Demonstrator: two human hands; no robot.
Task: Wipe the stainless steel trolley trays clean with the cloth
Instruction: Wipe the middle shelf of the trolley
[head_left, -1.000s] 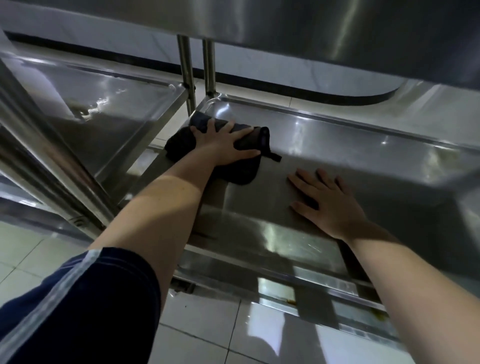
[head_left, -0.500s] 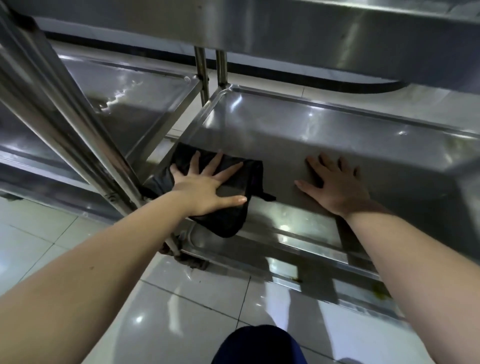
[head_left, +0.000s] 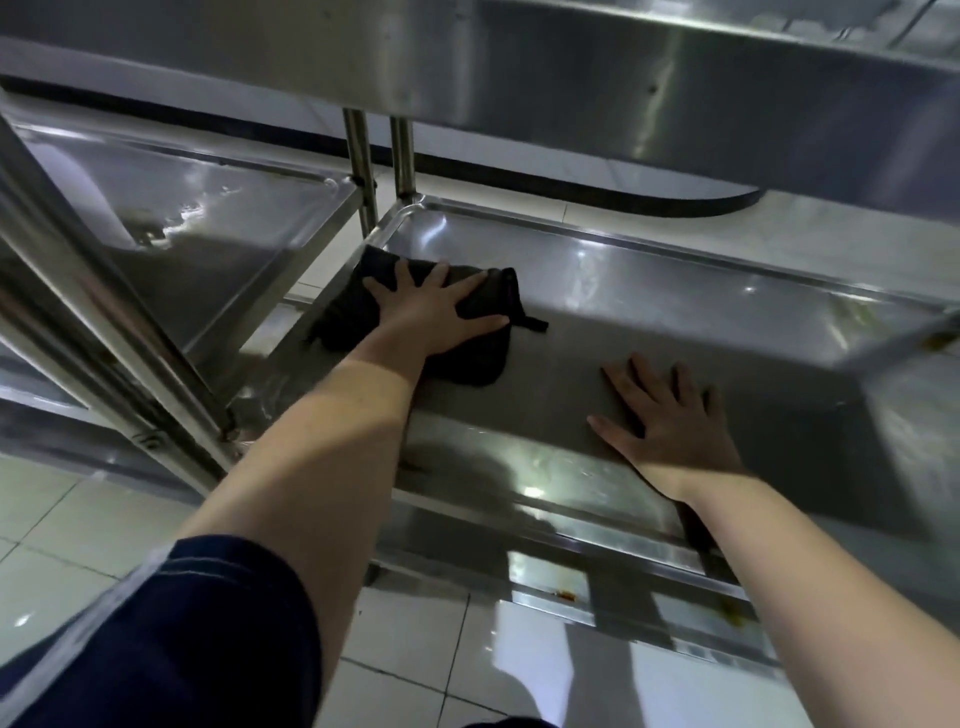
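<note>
A black cloth (head_left: 483, 358) lies on the lower stainless steel tray (head_left: 649, 291) of the trolley, near its far left corner. My left hand (head_left: 431, 312) presses flat on the cloth with fingers spread. My right hand (head_left: 670, 421) rests flat on the bare tray surface, to the right of the cloth and nearer the front rim, fingers straight. The tray floor shines with streaks of reflected light.
An upper tray (head_left: 571, 67) hangs over the lower one. A second trolley's tray (head_left: 171, 223) stands to the left, with upright posts (head_left: 363, 166) between them and a thick slanted post (head_left: 93, 322) at left. White floor tiles (head_left: 431, 649) lie below; brown stains (head_left: 563, 595) mark the front rail.
My left hand has slid the cloth away from the front edge back toward the tray's far left corner. My right hand has stayed flat on the tray.
</note>
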